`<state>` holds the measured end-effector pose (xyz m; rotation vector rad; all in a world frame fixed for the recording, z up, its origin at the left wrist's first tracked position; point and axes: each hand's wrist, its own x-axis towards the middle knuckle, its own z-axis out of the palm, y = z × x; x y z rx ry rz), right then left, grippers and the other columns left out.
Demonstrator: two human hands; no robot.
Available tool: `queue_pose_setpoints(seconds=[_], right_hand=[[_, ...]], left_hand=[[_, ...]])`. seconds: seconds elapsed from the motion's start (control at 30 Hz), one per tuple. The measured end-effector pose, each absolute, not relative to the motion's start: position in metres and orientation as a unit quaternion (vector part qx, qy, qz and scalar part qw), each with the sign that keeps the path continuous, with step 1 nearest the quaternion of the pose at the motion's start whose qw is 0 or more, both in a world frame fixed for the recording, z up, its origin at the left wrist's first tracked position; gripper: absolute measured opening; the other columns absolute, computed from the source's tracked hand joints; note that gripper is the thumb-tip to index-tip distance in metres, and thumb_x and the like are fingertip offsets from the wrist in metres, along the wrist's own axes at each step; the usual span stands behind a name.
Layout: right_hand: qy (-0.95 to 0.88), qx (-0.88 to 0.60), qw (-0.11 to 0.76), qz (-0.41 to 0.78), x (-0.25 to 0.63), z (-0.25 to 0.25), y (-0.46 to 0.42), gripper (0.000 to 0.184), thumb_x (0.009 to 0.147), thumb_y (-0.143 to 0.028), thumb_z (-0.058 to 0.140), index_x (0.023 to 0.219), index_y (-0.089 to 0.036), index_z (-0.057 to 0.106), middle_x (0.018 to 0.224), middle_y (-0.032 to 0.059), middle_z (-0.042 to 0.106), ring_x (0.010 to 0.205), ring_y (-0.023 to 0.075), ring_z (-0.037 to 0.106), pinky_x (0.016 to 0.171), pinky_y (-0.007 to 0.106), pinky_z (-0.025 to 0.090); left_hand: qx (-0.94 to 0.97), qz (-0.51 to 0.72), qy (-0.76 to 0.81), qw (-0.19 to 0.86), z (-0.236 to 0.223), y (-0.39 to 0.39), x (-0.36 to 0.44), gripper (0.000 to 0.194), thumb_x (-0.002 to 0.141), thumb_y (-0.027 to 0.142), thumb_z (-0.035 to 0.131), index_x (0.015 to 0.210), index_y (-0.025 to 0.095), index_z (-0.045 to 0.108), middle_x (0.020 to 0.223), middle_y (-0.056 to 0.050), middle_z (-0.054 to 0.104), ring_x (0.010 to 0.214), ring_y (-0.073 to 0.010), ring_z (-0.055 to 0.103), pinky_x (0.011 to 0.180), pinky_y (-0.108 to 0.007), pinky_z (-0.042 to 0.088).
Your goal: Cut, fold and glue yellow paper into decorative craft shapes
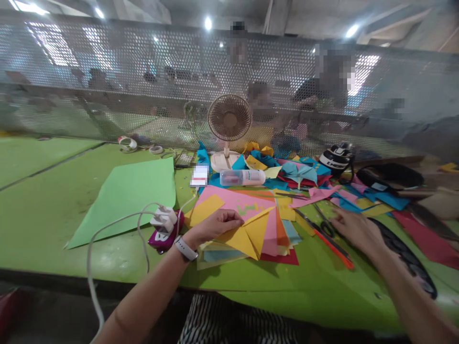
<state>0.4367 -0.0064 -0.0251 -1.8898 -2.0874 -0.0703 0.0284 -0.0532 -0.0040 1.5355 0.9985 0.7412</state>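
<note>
My left hand [219, 223], with a pale watch band on its wrist, is closed with thumb and fingers pinching a folded yellow paper [247, 237]. That paper lies over a stack of coloured sheets, among them a pink sheet [222, 197]. To the right, my right hand [353, 229] reaches low over the table, its fingers loosely apart and slightly blurred. Its fingertips are close to the black handles of a pair of scissors [327, 229]; whether they touch cannot be told. An orange-handled cutter [337, 249] lies just in front of the scissors.
A large green sheet [139, 196] lies left, behind a purple power block [163, 239] with white chargers and cables. A phone [199, 175], clear bottle [242, 177], and fan [229, 119] stand further back. Paper scraps [299, 172] and a black tray [405, 255] are right.
</note>
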Motion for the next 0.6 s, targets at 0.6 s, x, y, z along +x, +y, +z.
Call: queue_pose_setpoints(seconds=[0.6], right_hand=[[-0.946,-0.213,0.224,-0.104,0.273,-0.049,-0.064,0.022,0.088,-0.011,0.047,0.103,-0.015,0.063,0.105,0.0122,0.066,0.093,0.0235,0.059,0.077,0.040,0.048]], left_hand=[[0.801,0.226,0.480,0.277,-0.008,-0.049,0.032,0.019,0.086,0.027,0.047,0.095,0.018,0.061,0.095,-0.008,0.062,0.090,-0.0210,0.055,0.082,-0.032,0.041]])
